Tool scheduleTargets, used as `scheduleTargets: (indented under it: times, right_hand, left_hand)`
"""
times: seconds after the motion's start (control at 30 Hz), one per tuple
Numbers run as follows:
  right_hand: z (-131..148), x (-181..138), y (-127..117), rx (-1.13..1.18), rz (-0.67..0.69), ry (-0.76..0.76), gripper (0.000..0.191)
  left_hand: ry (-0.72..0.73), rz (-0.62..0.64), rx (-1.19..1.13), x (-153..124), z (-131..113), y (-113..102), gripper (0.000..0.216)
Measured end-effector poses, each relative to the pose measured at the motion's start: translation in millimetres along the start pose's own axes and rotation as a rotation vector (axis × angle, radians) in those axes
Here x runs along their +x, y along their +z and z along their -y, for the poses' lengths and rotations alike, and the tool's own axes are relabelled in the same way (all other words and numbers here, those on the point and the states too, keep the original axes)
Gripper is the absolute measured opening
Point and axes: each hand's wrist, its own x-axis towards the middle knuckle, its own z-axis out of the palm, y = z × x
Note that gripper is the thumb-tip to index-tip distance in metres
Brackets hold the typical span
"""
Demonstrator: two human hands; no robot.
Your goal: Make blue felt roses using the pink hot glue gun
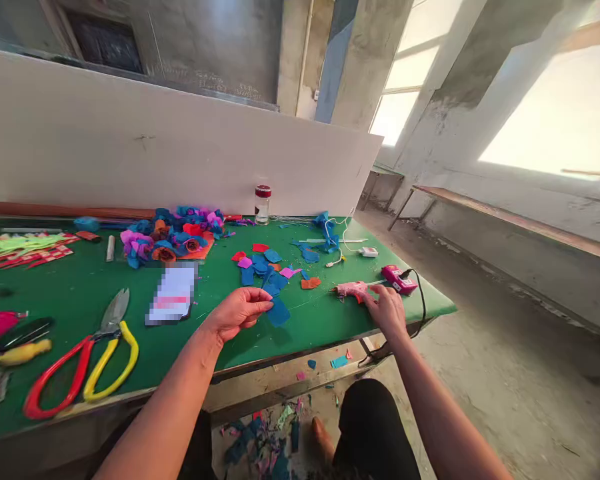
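Note:
My left hand [240, 312] is closed in a pinch on a blue crepe paper piece [279, 312], held by its upper left edge over the front of the table. My right hand [386, 309] has its fingers on the back end of a pink hot glue gun [351, 290], whose nozzle points left. A clear glue stick [377, 283] protrudes from the gun's rear. Between and behind the hands lie loose cut petals, mostly blue [261, 265], with a few red, pink and orange [311, 283] ones.
Paper flowers [173, 233] are heaped at the back left, near a phone [173, 293]. Red-and-yellow-handled shears [113, 320] lie at the left. A red-lidded jar [263, 205] stands by the white board [205, 147]. A pink power strip [399, 280] trails its black cable over the table edge.

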Motion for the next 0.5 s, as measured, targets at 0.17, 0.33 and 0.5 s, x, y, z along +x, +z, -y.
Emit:
scheduleTargets:
  times: [0.17,0.33,0.5]
  right_hand:
    - [73,-19,-15,0.461,0.205,-0.235,0.032]
    - [143,-43,-17,0.628,0.563,-0.375,0.023]
    - [158,-52,7,0.593,0.655,-0.336,0.019]
  left_hand:
    - [0.061,-0.041,0.127,0,-4,-2,0.036]
    - [0.080,-0.096,0.273,-6,-6,1,0.034]
    - [0.117,-0.102,0.329,-11,-6,4,0.030]
